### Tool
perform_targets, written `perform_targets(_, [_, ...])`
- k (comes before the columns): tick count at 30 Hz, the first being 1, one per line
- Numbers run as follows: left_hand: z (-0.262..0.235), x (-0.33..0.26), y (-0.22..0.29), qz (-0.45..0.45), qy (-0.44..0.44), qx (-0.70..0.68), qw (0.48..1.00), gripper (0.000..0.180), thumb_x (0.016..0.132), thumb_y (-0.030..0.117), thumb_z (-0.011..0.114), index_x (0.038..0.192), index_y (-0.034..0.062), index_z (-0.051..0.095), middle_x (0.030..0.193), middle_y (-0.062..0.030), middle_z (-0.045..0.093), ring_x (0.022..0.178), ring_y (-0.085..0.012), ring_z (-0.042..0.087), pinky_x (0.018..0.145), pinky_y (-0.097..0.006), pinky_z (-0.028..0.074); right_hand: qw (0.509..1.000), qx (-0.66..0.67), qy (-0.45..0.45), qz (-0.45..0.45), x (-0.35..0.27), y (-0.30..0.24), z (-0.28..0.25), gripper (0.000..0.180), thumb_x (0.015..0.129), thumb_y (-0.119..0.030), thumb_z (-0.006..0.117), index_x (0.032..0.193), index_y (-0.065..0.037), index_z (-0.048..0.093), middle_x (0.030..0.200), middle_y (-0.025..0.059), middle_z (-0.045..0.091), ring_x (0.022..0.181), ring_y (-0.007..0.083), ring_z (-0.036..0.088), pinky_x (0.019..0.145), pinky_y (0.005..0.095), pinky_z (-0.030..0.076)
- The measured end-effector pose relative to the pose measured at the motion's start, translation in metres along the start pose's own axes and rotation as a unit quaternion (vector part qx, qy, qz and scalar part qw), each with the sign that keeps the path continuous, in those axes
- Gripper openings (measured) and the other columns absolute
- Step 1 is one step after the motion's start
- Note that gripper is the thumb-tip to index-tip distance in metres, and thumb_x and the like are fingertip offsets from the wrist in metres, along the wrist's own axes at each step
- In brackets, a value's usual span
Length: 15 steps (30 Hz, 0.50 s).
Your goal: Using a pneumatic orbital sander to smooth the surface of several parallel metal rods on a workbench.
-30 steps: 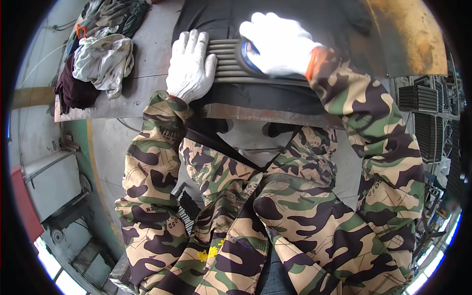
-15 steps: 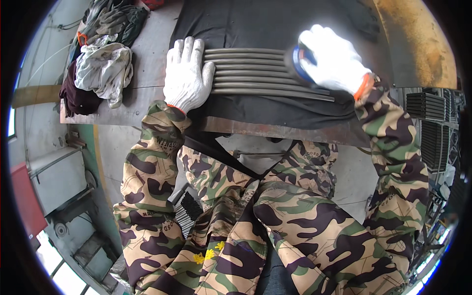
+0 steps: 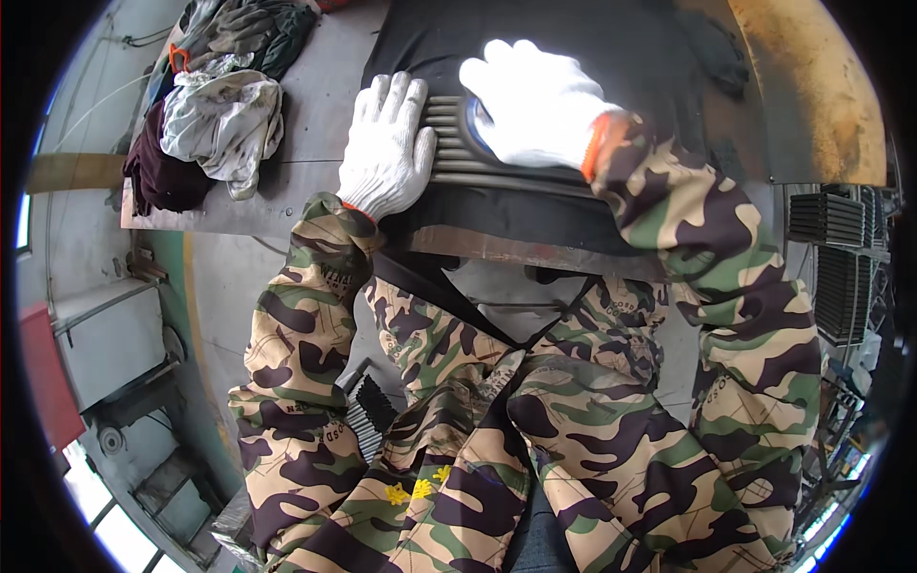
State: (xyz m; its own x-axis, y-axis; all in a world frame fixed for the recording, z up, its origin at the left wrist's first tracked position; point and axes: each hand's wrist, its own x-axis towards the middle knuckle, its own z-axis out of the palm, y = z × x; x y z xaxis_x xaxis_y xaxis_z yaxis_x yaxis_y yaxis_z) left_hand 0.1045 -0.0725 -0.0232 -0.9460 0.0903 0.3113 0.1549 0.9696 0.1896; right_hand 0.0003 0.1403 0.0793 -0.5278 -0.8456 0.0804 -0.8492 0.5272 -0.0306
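Observation:
A row of grey metal rods (image 3: 449, 143) lies side by side on a black mat (image 3: 611, 57) on the workbench. My left hand (image 3: 387, 158), in a white knit glove, presses flat on the left end of the rods with fingers spread. My right hand (image 3: 535, 100), also gloved, is closed over a small dark pad with a blue edge (image 3: 475, 129) and holds it down on the rods just right of the left hand. Both sleeves are camouflage. Most of the rods' right part is hidden under my right hand and forearm.
A pile of rags and clothes (image 3: 215, 115) lies on the bench at the left. A rusty yellow panel (image 3: 812, 86) stands at the right. Stacks of dark ribbed parts (image 3: 841, 258) sit lower right. A grey cabinet (image 3: 95, 344) and a red object (image 3: 38, 372) stand at the left.
My right hand has slid the pad leftward along the rods, from their right end to close beside my left hand. The left hand stays pressed on the left end.

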Motion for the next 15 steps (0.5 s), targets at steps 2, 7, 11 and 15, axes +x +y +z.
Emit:
perform_targets(2, [0.010,0.009,0.011,0.018,0.018,-0.008,1.000,0.061,0.103,0.024,0.062,0.158,-0.0003,0.049,0.164,-0.0289,0.047,0.154,-0.0505,0.038,0.130,-0.057,0.027,1.000,-0.015,-0.004,0.027,0.005,0.012,0.001,0.028,0.101,-0.026,0.061,0.122,-0.008,0.066,0.118,0.0189,0.068,0.107,0.0367,0.071,0.089,0.0510,0.061])
perform_targets(7, [-0.006,-0.003,0.013,0.013,0.052,0.021,0.998,0.059,0.099,0.025,0.067,0.150,-0.0041,0.056,0.156,-0.0287,0.054,0.148,-0.0496,0.044,0.127,-0.057,0.030,1.000,-0.015,0.009,0.007,0.004,0.014,-0.005,0.033,0.100,-0.027,0.063,0.126,-0.008,0.066,0.117,0.0188,0.067,0.108,0.0370,0.071,0.089,0.0516,0.061])
perform_targets(11, [-0.008,0.005,0.014,0.024,0.046,0.033,0.998,0.059,0.099,0.026,0.067,0.148,-0.0042,0.057,0.156,-0.0281,0.054,0.149,-0.0489,0.042,0.127,-0.057,0.030,1.000,-0.009,0.006,0.002,0.006,0.004,-0.005,0.032,0.100,-0.028,0.063,0.124,-0.008,0.066,0.116,0.0188,0.067,0.107,0.0362,0.071,0.087,0.0512,0.061])
perform_targets(15, [-0.001,0.000,0.013,0.034,0.042,0.041,0.998,0.060,0.098,0.029,0.067,0.146,-0.0054,0.057,0.154,-0.0283,0.054,0.148,-0.0479,0.042,0.126,-0.056,0.030,1.000,-0.025,0.010,0.007,0.002,0.025,0.002,0.030,0.101,-0.029,0.062,0.123,-0.008,0.065,0.116,0.0183,0.067,0.106,0.0362,0.070,0.087,0.0506,0.061])
